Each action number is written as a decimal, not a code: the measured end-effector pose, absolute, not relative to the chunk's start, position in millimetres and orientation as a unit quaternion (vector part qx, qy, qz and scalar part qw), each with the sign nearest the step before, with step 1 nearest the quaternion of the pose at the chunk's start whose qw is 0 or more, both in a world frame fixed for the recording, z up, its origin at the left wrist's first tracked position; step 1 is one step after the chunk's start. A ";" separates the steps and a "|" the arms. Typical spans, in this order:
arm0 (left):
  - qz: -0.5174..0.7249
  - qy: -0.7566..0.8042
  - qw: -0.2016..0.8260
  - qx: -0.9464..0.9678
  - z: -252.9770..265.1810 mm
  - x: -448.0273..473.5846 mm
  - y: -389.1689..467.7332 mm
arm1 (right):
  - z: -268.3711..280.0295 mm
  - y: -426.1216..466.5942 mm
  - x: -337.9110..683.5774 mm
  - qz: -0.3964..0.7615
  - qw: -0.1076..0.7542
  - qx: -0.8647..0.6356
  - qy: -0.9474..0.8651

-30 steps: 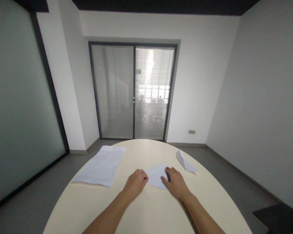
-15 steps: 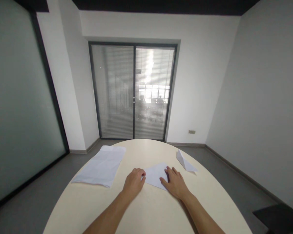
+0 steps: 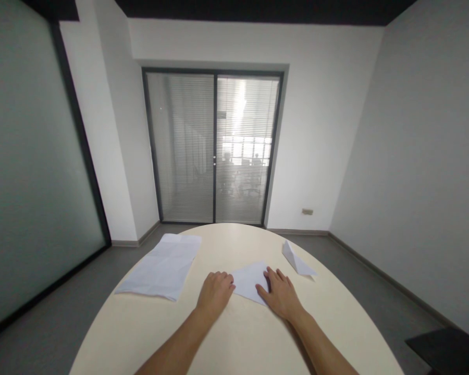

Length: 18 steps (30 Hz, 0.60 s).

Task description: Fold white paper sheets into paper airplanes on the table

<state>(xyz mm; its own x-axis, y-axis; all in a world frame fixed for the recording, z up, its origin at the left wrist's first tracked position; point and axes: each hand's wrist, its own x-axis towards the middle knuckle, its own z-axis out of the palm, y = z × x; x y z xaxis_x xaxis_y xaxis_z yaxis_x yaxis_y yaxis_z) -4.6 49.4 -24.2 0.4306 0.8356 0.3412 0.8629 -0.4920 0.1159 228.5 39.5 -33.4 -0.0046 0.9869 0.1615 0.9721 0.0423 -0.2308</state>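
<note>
A folded white sheet of paper [image 3: 249,280] lies flat on the table between my two hands. At its left edge, my left hand [image 3: 218,289] is closed, fingers curled together and the thumb against them, pinching the paper's edge. My right hand [image 3: 280,291] rests on the paper's right side with fingers spread and thumb apart, pressing it down. Part of the paper is hidden under both hands.
On the left of the round cream table [image 3: 234,344] lies a stack of white paper sheets [image 3: 162,266]. A folded paper piece with a raised crease [image 3: 297,262] stands near the right edge. A dark flat object [image 3: 449,346] is beyond the table at lower right.
My left hand has turned slightly and its fingers have closed over, with the thumb less visible. My right hand and the papers have stayed in place.
</note>
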 end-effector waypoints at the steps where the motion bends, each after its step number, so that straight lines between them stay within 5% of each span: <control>1: -0.181 -0.500 0.040 -0.846 -23.1 -4.4 48.1 | -33.2 39.5 228.3 0.024 0.139 -0.692 -0.708; 18: -0.178 -0.516 0.038 -0.837 -23.9 -2.6 40.6 | -16.0 34.5 222.8 -0.041 0.197 -0.673 -0.711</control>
